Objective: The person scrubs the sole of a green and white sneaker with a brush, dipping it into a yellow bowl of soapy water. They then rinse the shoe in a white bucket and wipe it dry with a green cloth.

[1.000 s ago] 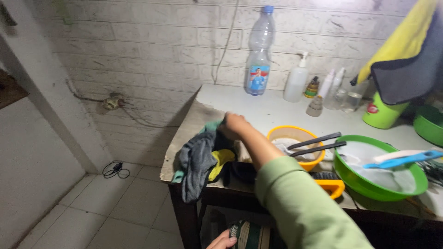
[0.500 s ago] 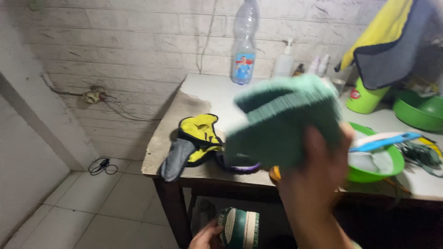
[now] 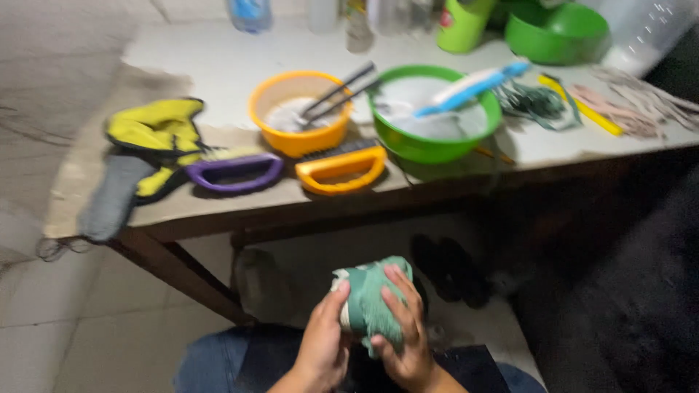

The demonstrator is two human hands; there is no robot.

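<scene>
Both of my hands are low over my lap, below the table. My left hand (image 3: pixel 320 342) grips a shoe with a white sole (image 3: pixel 342 306), mostly hidden by a green cloth (image 3: pixel 368 291). My right hand (image 3: pixel 404 331) presses that green cloth against the shoe, fingers wrapped over it. On the table above lie a yellow and grey cloth (image 3: pixel 149 149), a purple-handled brush (image 3: pixel 233 172) and an orange-handled brush (image 3: pixel 341 167).
A white table (image 3: pixel 218 62) carries an orange bowl (image 3: pixel 298 109) with dark utensils, a green basin (image 3: pixel 435 109) with a blue tool, a second green bowl (image 3: pixel 557 30), a green cup (image 3: pixel 460 25) and tangled laces (image 3: pixel 535 102). Dark shoes (image 3: pixel 451 269) lie under the table.
My right hand took the green cloth off the table and brought it down to the shoe in my lap. The view tilted down and to the right.
</scene>
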